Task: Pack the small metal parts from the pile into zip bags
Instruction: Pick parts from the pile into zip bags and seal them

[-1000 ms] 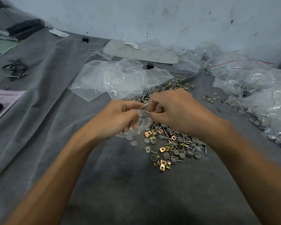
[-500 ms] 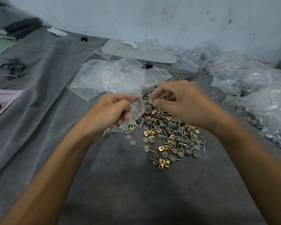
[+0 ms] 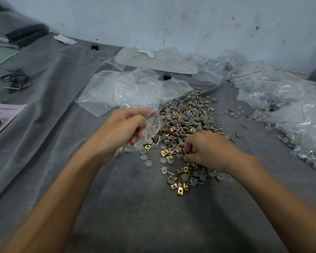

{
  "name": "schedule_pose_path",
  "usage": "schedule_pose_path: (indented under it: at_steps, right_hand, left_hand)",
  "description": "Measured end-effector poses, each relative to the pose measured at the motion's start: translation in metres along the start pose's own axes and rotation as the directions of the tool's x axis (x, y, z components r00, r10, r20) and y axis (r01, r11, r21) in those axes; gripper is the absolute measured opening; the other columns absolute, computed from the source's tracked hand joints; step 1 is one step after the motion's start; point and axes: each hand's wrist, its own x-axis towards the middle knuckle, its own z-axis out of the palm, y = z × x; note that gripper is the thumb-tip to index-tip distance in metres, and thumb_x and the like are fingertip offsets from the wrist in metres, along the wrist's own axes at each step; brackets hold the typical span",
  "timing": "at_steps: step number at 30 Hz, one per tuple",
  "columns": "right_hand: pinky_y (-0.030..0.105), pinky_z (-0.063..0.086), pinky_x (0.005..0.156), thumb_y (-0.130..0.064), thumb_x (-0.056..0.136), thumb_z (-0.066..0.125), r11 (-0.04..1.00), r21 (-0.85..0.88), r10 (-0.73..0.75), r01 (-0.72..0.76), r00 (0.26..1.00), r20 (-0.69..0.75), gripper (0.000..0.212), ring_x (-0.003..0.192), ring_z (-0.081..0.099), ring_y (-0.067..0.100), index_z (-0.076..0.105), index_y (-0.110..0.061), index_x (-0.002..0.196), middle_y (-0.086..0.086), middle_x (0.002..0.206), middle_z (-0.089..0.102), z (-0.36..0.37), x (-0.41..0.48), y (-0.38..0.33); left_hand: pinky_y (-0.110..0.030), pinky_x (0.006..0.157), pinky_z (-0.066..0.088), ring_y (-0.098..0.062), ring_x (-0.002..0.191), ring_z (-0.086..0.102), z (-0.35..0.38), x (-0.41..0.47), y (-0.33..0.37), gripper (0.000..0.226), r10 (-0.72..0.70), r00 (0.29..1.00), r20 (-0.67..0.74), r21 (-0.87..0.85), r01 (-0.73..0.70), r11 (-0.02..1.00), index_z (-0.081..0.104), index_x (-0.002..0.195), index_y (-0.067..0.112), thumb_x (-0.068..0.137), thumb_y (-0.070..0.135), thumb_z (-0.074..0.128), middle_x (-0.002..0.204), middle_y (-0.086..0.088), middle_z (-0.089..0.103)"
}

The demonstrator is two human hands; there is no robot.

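Note:
A pile of small parts (image 3: pixel 185 125), grey round caps, brass square clips and thin screws, lies on the grey cloth in the middle. My left hand (image 3: pixel 125 129) grips a small clear zip bag (image 3: pixel 152 127) just left of the pile, its mouth facing right, with a few parts inside. My right hand (image 3: pixel 206 150) is down on the near part of the pile, fingers curled and pinching a thin screw (image 3: pixel 183 151) among the clips.
Empty clear zip bags (image 3: pixel 120 88) lie behind the pile. Filled bags (image 3: pixel 288 114) with screws and caps spread along the right. A paper sheet (image 3: pixel 4 111) and black ties (image 3: pixel 16 79) lie at the left. The wall rises at the back.
My right hand left the bag's mouth and dropped down to the near side of the pile. My left hand kept its grip on the bag and stayed nearly in place.

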Motion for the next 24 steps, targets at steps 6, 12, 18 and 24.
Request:
schedule_pose_path:
  at_steps: [6,12,18,24]
  right_hand:
    - [0.036,0.046,0.068,-0.039,0.093,0.059,0.99,-0.139,0.015,-0.022,0.999,-0.05,0.02,0.089,0.057,0.023,0.056,-0.02,0.088,-0.002,0.1,0.056,0.009,0.001,-0.008]
    - [0.037,0.047,0.066,-0.04,0.092,0.055,0.996,-0.086,0.028,-0.036,0.996,-0.086,0.023,0.08,0.053,0.02,0.054,-0.019,0.084,-0.004,0.09,0.052,0.012,-0.001,-0.007]
    - [0.038,0.049,0.071,-0.037,0.094,0.055,0.993,0.103,0.076,-0.058,0.982,-0.175,0.018,0.079,0.055,0.014,0.054,-0.026,0.081,-0.007,0.087,0.055,0.001,-0.007,0.006]
    - [0.033,0.037,0.066,-0.036,0.1,0.051,0.944,0.328,0.049,0.047,0.959,-0.28,0.021,0.077,0.053,0.007,0.056,-0.027,0.082,-0.012,0.082,0.058,-0.025,-0.013,0.01]
  left_hand:
    - [-0.021,0.04,0.036,-0.01,0.047,0.042,-0.002,-0.002,-0.001,0.04,0.007,1.0,0.01,0.01,-0.007,1.0,0.069,0.119,0.022,0.092,0.002,0.047,0.058,-0.002,0.056]
    - [-0.02,0.039,0.035,-0.01,0.045,0.042,-0.001,-0.002,0.0,0.04,0.002,1.0,0.007,0.01,-0.002,1.0,0.069,0.118,0.021,0.092,0.001,0.047,0.058,-0.002,0.056]
    - [-0.02,0.039,0.036,-0.009,0.045,0.042,0.0,-0.003,0.0,0.04,-0.003,1.0,0.01,0.007,0.003,1.0,0.068,0.119,0.022,0.092,0.001,0.047,0.057,-0.001,0.056]
    - [-0.02,0.038,0.034,-0.009,0.044,0.042,0.002,-0.003,0.0,0.04,-0.004,1.0,0.022,0.011,0.004,1.0,0.068,0.117,0.022,0.091,0.001,0.047,0.056,-0.001,0.056]
